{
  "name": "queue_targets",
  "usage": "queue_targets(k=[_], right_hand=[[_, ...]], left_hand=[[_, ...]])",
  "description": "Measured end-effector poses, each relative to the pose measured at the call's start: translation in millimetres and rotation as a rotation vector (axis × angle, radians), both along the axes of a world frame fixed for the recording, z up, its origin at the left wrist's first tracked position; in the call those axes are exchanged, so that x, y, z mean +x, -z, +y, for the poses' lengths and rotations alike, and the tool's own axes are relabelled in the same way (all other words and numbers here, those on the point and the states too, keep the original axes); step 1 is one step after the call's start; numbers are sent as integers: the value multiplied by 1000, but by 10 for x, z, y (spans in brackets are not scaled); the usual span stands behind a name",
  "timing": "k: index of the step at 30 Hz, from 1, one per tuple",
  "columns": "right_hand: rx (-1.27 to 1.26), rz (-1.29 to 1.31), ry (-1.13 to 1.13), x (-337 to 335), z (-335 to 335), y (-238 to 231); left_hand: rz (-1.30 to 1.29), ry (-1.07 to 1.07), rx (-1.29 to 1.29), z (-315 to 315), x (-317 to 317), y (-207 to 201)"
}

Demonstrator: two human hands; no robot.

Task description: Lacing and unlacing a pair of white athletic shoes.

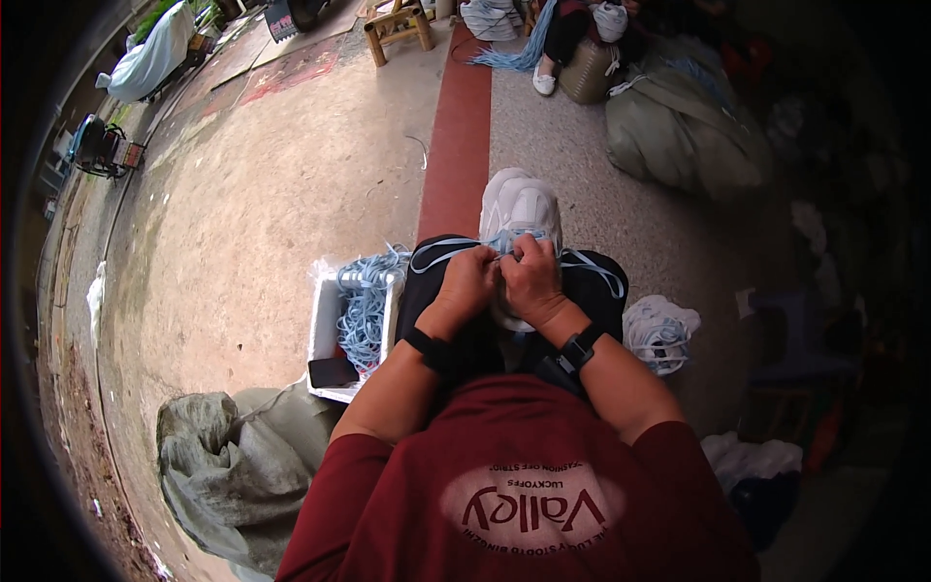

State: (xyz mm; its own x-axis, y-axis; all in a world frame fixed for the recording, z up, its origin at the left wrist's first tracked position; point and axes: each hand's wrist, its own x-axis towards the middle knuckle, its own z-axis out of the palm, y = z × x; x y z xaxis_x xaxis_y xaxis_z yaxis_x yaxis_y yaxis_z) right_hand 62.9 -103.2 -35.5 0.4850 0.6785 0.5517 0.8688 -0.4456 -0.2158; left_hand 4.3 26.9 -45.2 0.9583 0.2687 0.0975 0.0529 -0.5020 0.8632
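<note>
A pair of white sneakers (pixel 522 200), toes pointing away from me, rests between my knees. Light blue shoelace (pixel 438 256) runs through the upper of the nearer one, with one loose end trailing over my left knee and the other over my right. My left hand (pixel 467 283) is closed in a pinch on the lace at the shoe's left side. Close beside it, my right hand (pixel 533 279) also pinches the lace, knuckles up over the shoe's opening. The fingers hide the eyelets between them.
Left of my leg stands a white foam box (pixel 323 335) holding tangled light blue laces (pixel 363 325). A grey-green sack (pixel 199 461) slumps nearer me. On the right lies a white and light blue bundle (pixel 661 333). Farther off are a large sack (pixel 684 131), a seated person and a wooden stool (pixel 396 37).
</note>
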Motion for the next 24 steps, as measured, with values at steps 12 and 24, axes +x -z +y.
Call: queue_targets(k=[12, 24], right_hand=[[914, 1518, -319, -15, -1014, -314], [1572, 1251, 23, 382, -3051, 293]], left_hand=[[-111, -26, 10, -58, -7, 41], [418, -518, 815, 1738, -1353, 100]])
